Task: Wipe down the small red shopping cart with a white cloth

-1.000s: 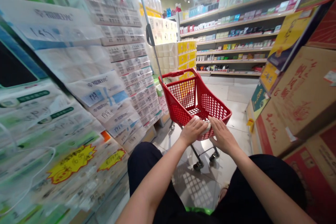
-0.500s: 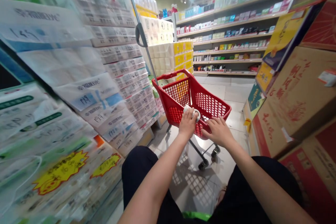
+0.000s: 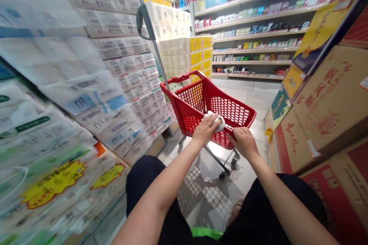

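A small red shopping cart with a plastic mesh basket stands in front of my knees. My left hand presses a bunched white cloth against the near side of the basket's rim, fingers closed over it. At the rim's near right corner, my right hand grips the cart with its fingers curled over the edge. Part of the cloth is hidden under my left fingers. From the cart's left side rises a tall grey pole with a dark loop on it.
Stacked tissue packs with handwritten prices line the left side. Cardboard cartons are piled on the right. Behind the cart are yellow-and-white paper packs and long shelves of small goods. A tiled floor runs between.
My left hand has slid the cloth slightly right along the rim. My right hand's fingers have closed over the rim. The view has shifted a little.
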Demonstrator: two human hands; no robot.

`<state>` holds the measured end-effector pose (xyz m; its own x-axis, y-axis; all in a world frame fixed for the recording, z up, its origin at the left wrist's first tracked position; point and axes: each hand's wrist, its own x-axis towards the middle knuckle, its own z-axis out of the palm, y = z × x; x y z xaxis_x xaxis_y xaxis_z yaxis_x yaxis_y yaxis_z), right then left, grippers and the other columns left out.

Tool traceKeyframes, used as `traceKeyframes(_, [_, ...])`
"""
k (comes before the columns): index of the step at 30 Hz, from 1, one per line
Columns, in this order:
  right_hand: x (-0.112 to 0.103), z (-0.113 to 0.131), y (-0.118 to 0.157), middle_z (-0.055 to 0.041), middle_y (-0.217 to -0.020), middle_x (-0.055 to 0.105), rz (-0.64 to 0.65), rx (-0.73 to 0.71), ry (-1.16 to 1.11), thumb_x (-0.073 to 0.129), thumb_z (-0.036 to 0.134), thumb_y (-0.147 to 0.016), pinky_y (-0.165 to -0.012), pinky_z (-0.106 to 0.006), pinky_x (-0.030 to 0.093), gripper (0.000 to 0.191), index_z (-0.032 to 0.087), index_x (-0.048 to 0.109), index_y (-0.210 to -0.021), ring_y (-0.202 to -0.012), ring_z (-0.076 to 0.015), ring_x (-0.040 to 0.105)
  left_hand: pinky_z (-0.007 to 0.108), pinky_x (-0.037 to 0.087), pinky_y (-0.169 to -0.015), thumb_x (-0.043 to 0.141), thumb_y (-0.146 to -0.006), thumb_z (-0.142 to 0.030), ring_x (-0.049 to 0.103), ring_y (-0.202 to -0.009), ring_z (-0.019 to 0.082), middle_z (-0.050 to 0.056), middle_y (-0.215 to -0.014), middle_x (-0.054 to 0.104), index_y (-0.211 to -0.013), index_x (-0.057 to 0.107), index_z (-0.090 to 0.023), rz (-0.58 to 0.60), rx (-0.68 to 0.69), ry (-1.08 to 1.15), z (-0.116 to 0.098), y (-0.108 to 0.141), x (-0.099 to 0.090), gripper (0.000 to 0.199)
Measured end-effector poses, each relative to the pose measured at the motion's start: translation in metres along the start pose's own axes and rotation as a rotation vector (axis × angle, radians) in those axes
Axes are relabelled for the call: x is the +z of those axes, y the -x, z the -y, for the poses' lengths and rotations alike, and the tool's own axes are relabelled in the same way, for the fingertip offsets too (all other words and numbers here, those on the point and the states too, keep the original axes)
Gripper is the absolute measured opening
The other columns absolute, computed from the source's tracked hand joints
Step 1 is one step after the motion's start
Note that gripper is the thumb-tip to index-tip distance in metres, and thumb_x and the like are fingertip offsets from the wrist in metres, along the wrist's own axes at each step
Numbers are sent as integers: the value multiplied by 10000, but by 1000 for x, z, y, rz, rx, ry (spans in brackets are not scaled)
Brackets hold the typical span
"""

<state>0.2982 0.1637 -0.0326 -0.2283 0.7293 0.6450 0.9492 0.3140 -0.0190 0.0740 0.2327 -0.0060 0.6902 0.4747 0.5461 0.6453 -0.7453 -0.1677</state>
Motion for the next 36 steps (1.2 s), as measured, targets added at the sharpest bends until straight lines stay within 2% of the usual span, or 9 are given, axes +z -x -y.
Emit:
traceKeyframes(3, [1,-6,0,-66,-818,585,-1,-6,-22,442,375,-963,-813,-347,370,223,227,512,-812,-841,-238,490,472,304,-1214,449,-937,-113,264,-1489,245,110,-1601,297,-1423,448,-194,-14,-143,-18,33,1,3,493])
traceKeyframes(6, [4,-8,-1,-73,-829,585,-14,1,-40,442,360,-954,-818,-358,372,202,228,521,-822,-853,-247,490,506,344,-1184,424,-937,-98,274,-1485,268,113,-1601,295,-1421,453,-203,-38,-259,-31,36,1,8,497])
traceKeyframes(13, [10,-9,2,-83,-842,584,-51,12,-65,453,328,-931,-867,-390,386,154,225,546,-864,-891,-266,488,537,336,-1186,478,-927,-170,232,-1496,311,138,-1617,242,-1462,413,-159,-51,-195,-22,-62,-4,16,540])
traceKeyframes(16, [11,-14,6,-86,-873,598,-69,-11,-94,454,310,-929,-891,-393,393,142,220,560,-900,-916,-265,500,508,327,-1200,447,-950,-197,200,-1510,276,115,-1629,215,-1481,390,-173,-25,-84,-25,-80,-4,12,534])
traceKeyframes(21, [5,-20,12,-81,-874,603,-49,-18,-106,462,360,-943,-864,-387,404,174,223,558,-897,-903,-256,509,461,286,-1229,418,-956,-134,240,-1501,213,63,-1619,263,-1479,394,-238,1,90,-71,-27,4,-1,534])
traceKeyframes(24, [2,-18,13,-73,-838,587,-54,4,-101,453,363,-948,-852,-377,400,186,230,533,-846,-885,-251,496,486,308,-1212,439,-940,-106,295,-1480,239,102,-1595,313,-1447,435,-213,2,-88,-97,21,11,-6,518])
traceKeyframes(27, [4,-12,11,-69,-815,572,-67,31,-84,446,377,-953,-853,-373,391,212,232,515,-814,-870,-248,479,493,349,-1186,414,-949,-93,326,-1465,253,105,-1590,325,-1409,475,-207,8,-237,-117,39,13,-5,478])
traceKeyframes(30, [7,-6,9,-69,-815,568,-72,46,-76,454,379,-949,-850,-376,386,209,229,522,-821,-863,-249,472,487,354,-1183,428,-952,-109,303,-1473,277,122,-1595,307,-1416,466,-181,-15,-289,-120,10,9,1,471])
traceKeyframes(36, [9,-2,8,-67,-827,576,-105,30,-93,477,292,-931,-841,-373,384,110,220,533,-869,-859,-244,479,441,310,-1219,468,-950,-161,218,-1507,257,119,-1625,228,-1471,412,-161,-9,-76,-60,-80,4,12,523])
